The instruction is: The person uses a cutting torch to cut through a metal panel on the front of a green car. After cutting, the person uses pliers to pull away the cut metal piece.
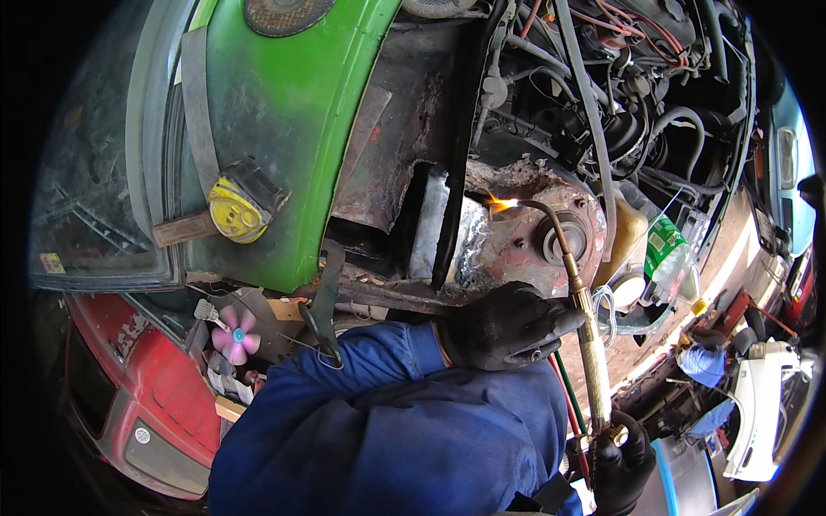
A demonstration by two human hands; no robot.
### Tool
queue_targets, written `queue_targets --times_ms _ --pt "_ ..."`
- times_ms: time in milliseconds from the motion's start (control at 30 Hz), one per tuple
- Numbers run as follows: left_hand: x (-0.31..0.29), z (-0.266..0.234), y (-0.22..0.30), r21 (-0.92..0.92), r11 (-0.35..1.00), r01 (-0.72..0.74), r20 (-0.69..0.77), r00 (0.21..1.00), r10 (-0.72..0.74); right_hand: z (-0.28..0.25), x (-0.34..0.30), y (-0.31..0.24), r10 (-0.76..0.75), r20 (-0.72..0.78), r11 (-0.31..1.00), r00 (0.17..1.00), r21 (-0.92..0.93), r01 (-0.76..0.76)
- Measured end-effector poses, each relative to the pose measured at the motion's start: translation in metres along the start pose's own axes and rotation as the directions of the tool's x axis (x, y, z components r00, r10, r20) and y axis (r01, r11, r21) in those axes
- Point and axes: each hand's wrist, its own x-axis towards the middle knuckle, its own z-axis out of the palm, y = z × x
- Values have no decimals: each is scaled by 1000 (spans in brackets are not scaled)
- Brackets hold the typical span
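Observation:
A brass gas welding torch (588,353) runs up from the lower right, its thin bent tip burning with a small orange-white flame over rusty, patched bodywork (516,236). In a black glove, my right hand (624,464) grips the torch's lower end by the brass valve knobs. My left hand (512,327), gloved too, is closed, and its fingertips meet the torch's shaft midway. Red and green hoses (570,396) hang beside the torch. A bright metal patch (428,225) sits left of the flame, past a dark upright edge.
A green car panel (267,129) carries a yellow tape measure (238,209), a metal strip (198,103) and a worn grinding disc (288,10). Engine parts and hoses (628,129) crowd the upper right, above a plastic bottle (669,249). A pink-bladed fan (235,335) stands near a red car (163,387).

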Motion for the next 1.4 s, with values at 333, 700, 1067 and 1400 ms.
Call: queue_targets --times_ms 333,700,1067,1400 --pt "-1 0 0 21 1000 7 6 1000 -8 1 0 -5 -18 -8 999 1000 -31 17" --pt "1 -1 1 20 1000 11 -5 1000 -11 -2 1 -1 -35 24 999 999 -30 35" --pt "3 -3 2 -5 1000 10 -21 1000 -10 -3 3 3 -49 47 999 998 -16 50" --pt "1 1 -2 -55 998 -4 -44 999 2 -1 5 1 -22 46 1000 999 7 22"
